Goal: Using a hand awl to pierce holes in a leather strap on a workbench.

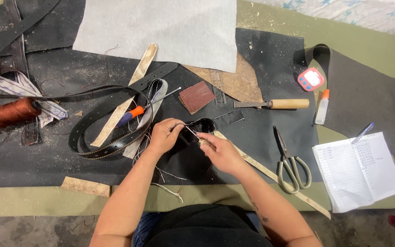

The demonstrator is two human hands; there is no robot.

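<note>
My left hand (163, 136) pinches the folded end of a black leather belt (110, 137) where it forms a small loop (203, 125). My right hand (220, 151) grips a small tool with a pale wooden handle (202, 142), its thin metal tip against the loop. The belt curls in a coil to the left of my hands, with light stitching along its edge. Loose threads hang below my left hand.
An orange-handled awl (136, 112), a sandpaper square (196, 96), a wooden-handled chisel (275, 104), scissors (291, 164), a glue bottle (322, 107), a small timer (310, 79), a notebook with a pen (360, 171), a brown thread spool (8, 114) and grey fabric (161, 29) lie around.
</note>
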